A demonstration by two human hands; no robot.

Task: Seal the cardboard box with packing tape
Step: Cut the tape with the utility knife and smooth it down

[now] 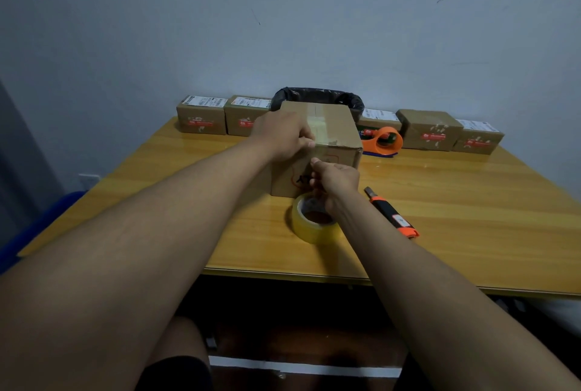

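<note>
A brown cardboard box (338, 126) stands on the wooden table (471, 211), its flaps closed and a strip of clear tape (319, 126) running along the top seam. My left hand (283, 136) rests on the box's top near edge, thumb pressing the tape down. My right hand (334, 181) is in front of the box's near face, fingers pinched together; whether tape is between them I cannot tell. A roll of clear packing tape (312, 221) lies flat on the table just below my right hand, touching the box's foot.
An orange and black utility knife (391, 213) lies right of the roll. An orange tape dispenser (385, 140) sits behind the box on the right. Several small labelled cartons (201, 118) line the table's far edge. A black-lined bin (317, 98) stands behind.
</note>
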